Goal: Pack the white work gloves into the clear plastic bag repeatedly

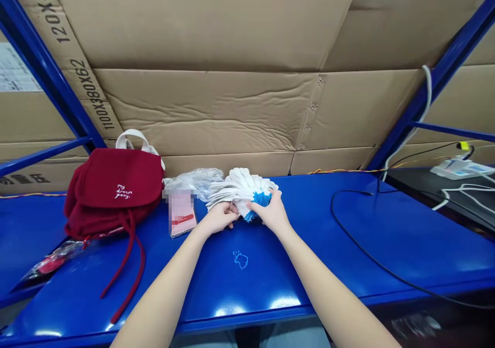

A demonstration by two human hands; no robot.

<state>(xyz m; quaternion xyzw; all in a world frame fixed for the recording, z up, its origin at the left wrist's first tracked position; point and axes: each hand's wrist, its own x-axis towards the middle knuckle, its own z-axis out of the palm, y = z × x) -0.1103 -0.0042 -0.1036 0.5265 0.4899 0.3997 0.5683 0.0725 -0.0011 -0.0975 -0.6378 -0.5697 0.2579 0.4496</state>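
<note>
A white strip mop head (240,189) with a blue fringed core (261,199) sat just above the front of a blue steel shelf (278,268), its white strips fanned out, held between both hands. The left hand (218,218) gripped the white strips from the near side, its fingers curled in. The right hand (270,212) was closed around the blue core, with its fingers over the top.

Directly behind the mop head lay a crumpled clear plastic bag (195,181), its contents impossible to make out. Just left of the left hand lay a flat pink packet (181,215) with a red stripe, one corner blurred. Farther left stood a dark red fabric bag (112,185) with cream handles (133,140) and white lettering, its flap down and its contents hidden. Its red drawcords (129,265) trailed across the shelf. Beyond it, near the shelf's left end, lay a clear plastic sleeve (52,260) with something red inside.

A thin blue thread (240,259) lay in front of the hands. A black cable (371,234) looped across the right side of the shelf, and flattened cardboard (204,111) lined the back.
</note>
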